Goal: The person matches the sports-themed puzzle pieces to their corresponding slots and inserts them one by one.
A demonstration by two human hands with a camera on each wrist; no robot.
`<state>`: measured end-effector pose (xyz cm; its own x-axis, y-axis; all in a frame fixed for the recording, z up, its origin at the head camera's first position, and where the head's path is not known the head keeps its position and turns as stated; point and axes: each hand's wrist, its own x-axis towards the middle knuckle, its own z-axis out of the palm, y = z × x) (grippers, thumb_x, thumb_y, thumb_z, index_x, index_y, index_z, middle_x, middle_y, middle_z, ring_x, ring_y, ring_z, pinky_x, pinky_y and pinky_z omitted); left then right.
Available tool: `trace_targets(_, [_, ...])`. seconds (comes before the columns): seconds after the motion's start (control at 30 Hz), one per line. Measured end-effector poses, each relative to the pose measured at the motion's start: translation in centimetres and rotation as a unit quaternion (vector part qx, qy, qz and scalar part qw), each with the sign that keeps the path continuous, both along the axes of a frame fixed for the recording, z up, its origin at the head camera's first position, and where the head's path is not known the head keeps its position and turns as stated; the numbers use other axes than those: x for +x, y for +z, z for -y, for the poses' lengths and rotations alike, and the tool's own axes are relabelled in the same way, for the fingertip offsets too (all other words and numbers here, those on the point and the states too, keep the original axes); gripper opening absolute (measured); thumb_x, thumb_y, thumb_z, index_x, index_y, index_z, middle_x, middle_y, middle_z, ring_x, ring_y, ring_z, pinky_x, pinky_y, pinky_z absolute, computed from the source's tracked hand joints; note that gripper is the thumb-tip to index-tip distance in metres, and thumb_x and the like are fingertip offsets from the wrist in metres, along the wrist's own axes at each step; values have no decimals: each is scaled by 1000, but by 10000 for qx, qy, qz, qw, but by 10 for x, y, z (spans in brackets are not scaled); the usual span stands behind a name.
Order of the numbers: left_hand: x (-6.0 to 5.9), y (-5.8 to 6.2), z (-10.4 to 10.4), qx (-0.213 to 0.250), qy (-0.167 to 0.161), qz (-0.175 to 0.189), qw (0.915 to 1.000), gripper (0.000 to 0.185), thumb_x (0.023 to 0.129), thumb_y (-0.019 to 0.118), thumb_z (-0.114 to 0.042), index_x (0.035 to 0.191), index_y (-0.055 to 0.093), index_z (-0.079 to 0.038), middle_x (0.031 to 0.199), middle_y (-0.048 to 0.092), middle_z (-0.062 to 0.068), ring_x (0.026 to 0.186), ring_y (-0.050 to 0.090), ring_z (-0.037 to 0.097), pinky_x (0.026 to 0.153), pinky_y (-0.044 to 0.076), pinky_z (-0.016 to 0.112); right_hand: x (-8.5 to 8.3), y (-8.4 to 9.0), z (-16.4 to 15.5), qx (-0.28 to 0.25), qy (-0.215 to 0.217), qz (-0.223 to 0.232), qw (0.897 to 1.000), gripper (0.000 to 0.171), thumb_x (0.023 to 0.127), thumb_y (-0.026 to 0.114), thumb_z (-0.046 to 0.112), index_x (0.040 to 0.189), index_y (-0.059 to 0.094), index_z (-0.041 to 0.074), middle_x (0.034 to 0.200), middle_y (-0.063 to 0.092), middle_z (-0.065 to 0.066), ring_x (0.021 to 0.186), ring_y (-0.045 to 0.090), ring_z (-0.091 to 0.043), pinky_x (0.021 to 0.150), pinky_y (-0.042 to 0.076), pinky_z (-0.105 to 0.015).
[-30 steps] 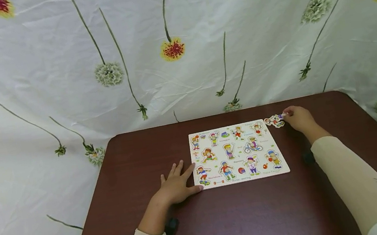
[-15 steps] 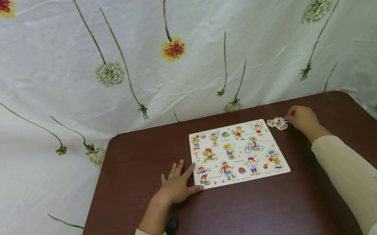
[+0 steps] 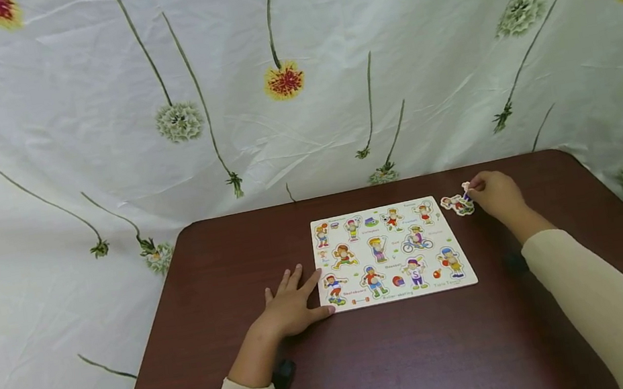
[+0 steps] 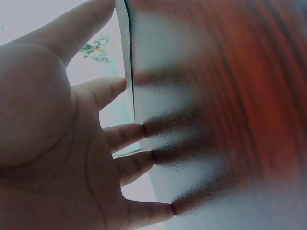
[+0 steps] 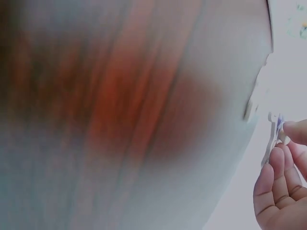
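Observation:
A white puzzle board (image 3: 393, 253) with colourful cut-out sports figures lies flat on the brown table. My left hand (image 3: 290, 310) has its fingers spread, thumb and forefinger at the board's left edge; in the left wrist view the fingertips (image 4: 134, 165) meet the tabletop. Beyond the board's upper right corner, my right hand (image 3: 495, 192) pinches a small figure-shaped puzzle piece (image 3: 466, 189). The right wrist view shows this piece (image 5: 271, 141) tilted up between thumb and fingers, partly hidden by them. Just left of it another puzzle piece (image 3: 455, 205) lies on the table.
The dark brown table (image 3: 224, 262) has rounded far corners. Right behind it hangs a pale cloth (image 3: 238, 43) printed with flowers. A small dark object (image 3: 283, 376) sits beneath the left wrist.
The loose pieces first shifted slightly right, away from the board. Now my right hand has tilted one up, apart from the piece left lying. My left hand has stayed put.

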<state>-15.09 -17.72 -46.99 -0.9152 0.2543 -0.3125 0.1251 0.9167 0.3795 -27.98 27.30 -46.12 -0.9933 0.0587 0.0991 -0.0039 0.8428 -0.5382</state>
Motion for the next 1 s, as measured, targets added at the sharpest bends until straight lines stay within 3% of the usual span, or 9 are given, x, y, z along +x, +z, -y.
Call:
trace_targets(0.17, [0, -1, 0, 2, 15, 17, 10000, 83, 92, 66, -58, 161, 28, -32, 171, 11, 14, 159, 7, 39, 117, 5, 77, 11, 5, 15, -118, 264, -35, 9996, 19, 100, 61, 16, 107, 64, -2, 109, 63, -24, 97, 61, -37, 78, 50, -48])
trace_targets(0.33, [0, -1, 0, 1, 11, 5, 10000, 83, 92, 66, -58, 161, 28, -33, 171, 11, 14, 159, 7, 38, 117, 6, 77, 26, 10, 32, -242, 596, 7, 9979, 20, 101, 61, 17, 110, 63, 0, 111, 59, -20, 99, 60, -35, 76, 51, -42])
trace_targets(0.83, [-1, 1, -1, 22, 32, 17, 10000, 83, 92, 66, -57, 161, 28, -32, 171, 11, 15, 159, 6, 39, 117, 5, 76, 69, 14, 76, -461, 1618, -220, 9855, 7, 95, 70, 10, 99, 70, 5, 91, 68, -9, 82, 60, -19, 73, 49, -32])
trace_targets(1.0, [-1, 1, -1, 27, 32, -6, 10000, 83, 91, 67, -57, 161, 29, -31, 171, 12, 15, 159, 7, 39, 117, 5, 77, 83, 12, 88, -612, 1830, -246, 9809, 5, 92, 72, 7, 97, 71, 6, 91, 66, -7, 83, 59, -16, 70, 49, -28])
